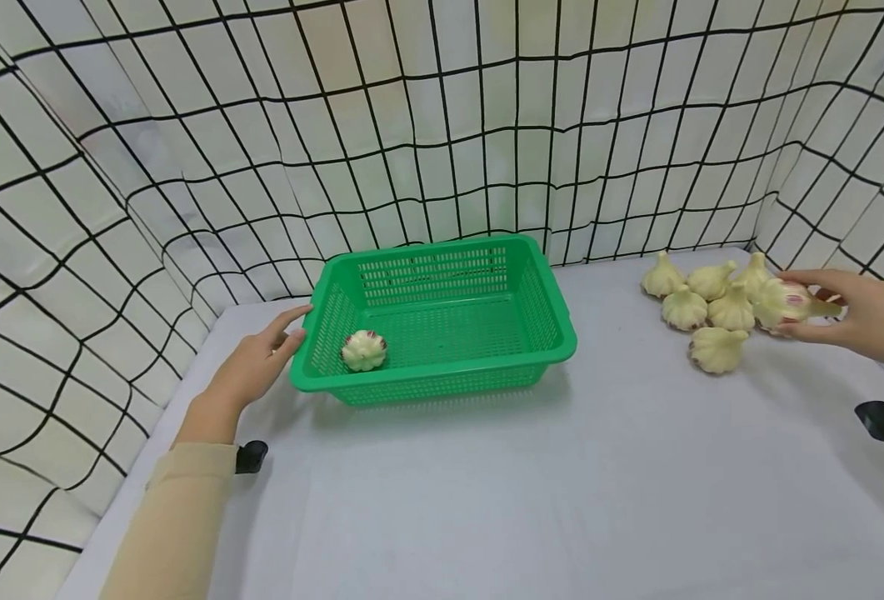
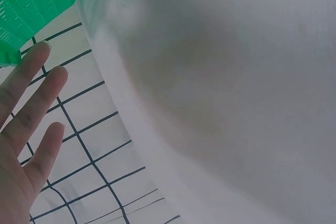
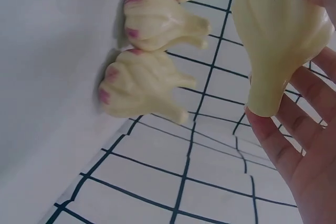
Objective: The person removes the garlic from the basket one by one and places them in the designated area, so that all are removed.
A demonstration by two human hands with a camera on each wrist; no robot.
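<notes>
My right hand (image 1: 857, 312) holds a garlic bulb (image 1: 786, 302) with purple streaks between thumb and fingers, at the right end of a group of several pale garlic bulbs (image 1: 731, 309). In the right wrist view, that held bulb (image 3: 281, 35) has its thick stem pointing down, apart from the bulbs (image 3: 147, 82) on the table. A green plastic basket (image 1: 442, 367) stands left of the middle, with one garlic bulb (image 1: 363, 351) inside near its left front corner. At the basket's left rim is my left hand (image 1: 257, 362), its fingers (image 2: 39, 100) extended and spread.
A white table surface (image 1: 486, 492) lies under everything. Black netting (image 1: 449, 142) over white sheeting rises behind the basket and along both sides. Dark wrist-camera parts (image 1: 251, 457) stick out by each wrist.
</notes>
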